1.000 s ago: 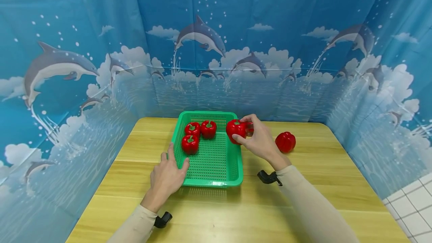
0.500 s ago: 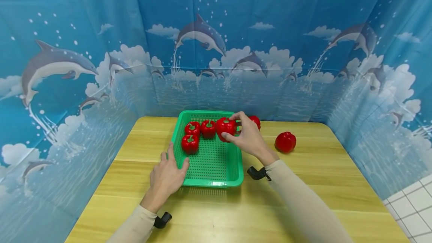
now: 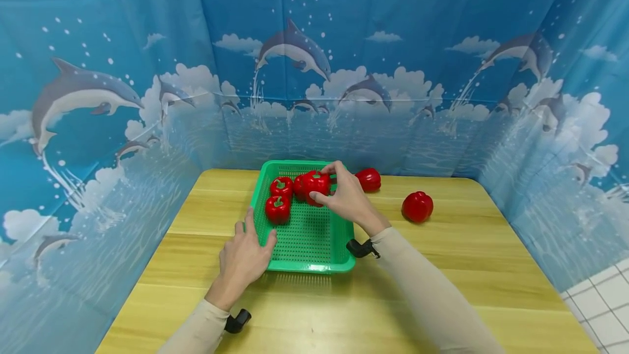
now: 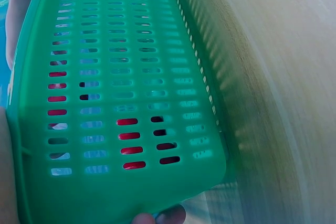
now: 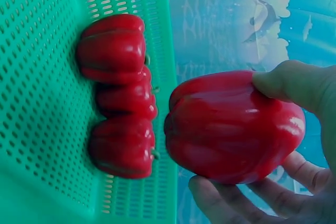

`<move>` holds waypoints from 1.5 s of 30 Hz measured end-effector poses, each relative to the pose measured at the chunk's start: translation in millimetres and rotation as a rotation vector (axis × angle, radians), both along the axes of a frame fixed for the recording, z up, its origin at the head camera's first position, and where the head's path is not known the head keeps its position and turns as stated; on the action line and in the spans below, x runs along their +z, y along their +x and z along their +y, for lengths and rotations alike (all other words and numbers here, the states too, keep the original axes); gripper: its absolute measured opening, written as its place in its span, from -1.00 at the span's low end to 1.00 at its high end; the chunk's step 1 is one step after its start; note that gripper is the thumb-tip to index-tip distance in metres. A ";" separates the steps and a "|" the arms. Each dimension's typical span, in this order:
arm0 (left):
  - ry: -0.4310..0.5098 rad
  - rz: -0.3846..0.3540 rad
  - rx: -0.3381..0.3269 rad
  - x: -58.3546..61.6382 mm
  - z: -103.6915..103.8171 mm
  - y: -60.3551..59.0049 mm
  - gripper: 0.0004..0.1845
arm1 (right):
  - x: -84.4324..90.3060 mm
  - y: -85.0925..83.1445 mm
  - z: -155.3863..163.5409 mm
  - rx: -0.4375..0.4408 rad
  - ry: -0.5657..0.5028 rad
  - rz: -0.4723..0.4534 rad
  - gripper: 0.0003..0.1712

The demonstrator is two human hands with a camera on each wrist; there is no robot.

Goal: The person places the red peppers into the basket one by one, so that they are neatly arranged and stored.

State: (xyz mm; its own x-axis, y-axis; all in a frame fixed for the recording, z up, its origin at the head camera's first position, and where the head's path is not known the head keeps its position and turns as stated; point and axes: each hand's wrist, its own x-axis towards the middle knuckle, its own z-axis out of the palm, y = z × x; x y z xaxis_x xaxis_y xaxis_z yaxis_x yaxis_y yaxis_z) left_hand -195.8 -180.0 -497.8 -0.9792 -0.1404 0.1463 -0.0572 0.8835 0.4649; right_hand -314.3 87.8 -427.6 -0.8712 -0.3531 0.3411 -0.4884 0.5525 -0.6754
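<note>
My right hand [image 3: 348, 200] holds a red bell pepper [image 3: 316, 184] between thumb and fingers, stem up, over the back of a green perforated basket [image 3: 312, 267]. In the right wrist view, the thumb presses one side of this pepper [image 5: 231, 129] and the fingers support the other. Three more red bell peppers stand in the basket's back left part; one [image 3: 298, 188] is partly hidden behind the held pepper. My left hand [image 3: 244, 253] grips the basket's left side, thumb over the rim. Its fingertips [image 4: 170, 215] show by the outer wall [image 4: 105, 192] in the left wrist view.
On the wooden table [image 3: 442, 266], right of the basket, lie two more red bell peppers, one near the back edge [image 3: 369, 180] and one farther right [image 3: 417, 206]. A blue dolphin-print curtain [image 3: 314, 124] encloses the back and sides.
My right hand has carried its pepper leftward from the basket's right rim to beside the other peppers, uncovering the pepper on the table behind it. The left hand stays put.
</note>
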 end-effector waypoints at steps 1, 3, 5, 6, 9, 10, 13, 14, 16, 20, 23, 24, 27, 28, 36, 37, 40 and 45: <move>0.001 0.002 0.000 0.7 0.0 -0.2 0.06 | 0.3 -0.6 -2.1 0.002 0.003 -0.007 -0.26; 0.005 0.004 0.000 1.7 -0.2 -0.4 0.06 | 0.4 -2.0 -6.2 0.009 0.002 -0.025 -0.24; 0.006 0.000 0.000 2.2 -0.4 -0.6 0.06 | 0.8 -2.9 -10.2 0.015 0.000 -0.043 -0.20; 0.006 -0.003 0.000 2.2 -0.6 -0.7 0.06 | 1.2 -3.2 -12.2 0.019 -0.002 -0.054 -0.17; 0.001 -0.011 0.000 1.6 -1.1 -0.4 0.07 | 0.9 -4.9 -17.8 0.021 0.003 -0.081 -0.10; 0.000 -0.013 0.000 1.3 -1.3 -0.3 0.07 | 0.7 -5.5 -19.6 0.021 0.006 -0.090 -0.08; 0.001 -0.012 -0.002 0.0 -1.4 -0.4 0.08 | -1.6 -8.2 -24.1 0.017 0.017 -0.111 -0.04; 0.001 -0.011 -0.002 -0.3 -1.4 -0.4 0.08 | -2.4 -9.1 -25.5 0.017 0.024 -0.116 -0.04; 0.002 -0.010 -0.003 -0.8 -1.3 -0.4 0.08 | -4.3 -10.7 -28.1 0.016 0.041 -0.124 -0.04; 0.000 -0.013 -0.004 -1.5 -1.2 -0.1 0.07 | -8.6 -13.5 -31.7 0.016 0.080 -0.134 -0.11; -0.001 -0.017 -0.003 -2.1 -0.9 0.1 0.07 | -11.2 -15.3 -32.8 0.020 0.078 -0.156 -0.18; -0.002 -0.018 -0.002 -2.2 -0.8 0.2 0.07 | -11.9 -15.8 -33.0 0.023 0.071 -0.166 -0.21; -0.001 -0.013 -0.003 -2.4 -0.6 0.3 0.07 | -14.4 -17.4 -32.6 0.037 0.053 -0.190 -0.23; -0.001 -0.011 -0.003 -2.4 -0.7 0.4 0.07 | -15.1 -17.7 -32.4 0.040 0.050 -0.196 -0.23; -0.003 0.007 -0.006 -0.6 -0.5 0.4 0.07 | -20.0 -23.9 -33.8 0.051 0.077 -0.237 -0.17; -0.003 0.007 -0.005 -0.6 -0.4 0.4 0.07 | -21.1 -24.8 -34.1 0.050 0.087 -0.246 -0.17; -0.002 0.007 -0.004 -0.2 -0.4 0.9 0.07 | -24.4 -27.0 -34.7 0.041 0.104 -0.275 -0.17; -0.001 0.018 -0.002 1.0 -0.6 1.7 0.04 | -28.6 -30.0 -35.7 0.033 0.114 -0.289 -0.16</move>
State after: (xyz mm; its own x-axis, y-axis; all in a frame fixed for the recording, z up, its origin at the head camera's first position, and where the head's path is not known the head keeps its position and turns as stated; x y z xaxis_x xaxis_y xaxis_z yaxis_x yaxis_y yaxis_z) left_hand -194.1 -180.5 -496.8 -0.9767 -0.1387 0.1638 -0.0476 0.8841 0.4649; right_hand -344.2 52.1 -456.3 -0.9138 -0.4044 0.0374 -0.3039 0.6196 -0.7237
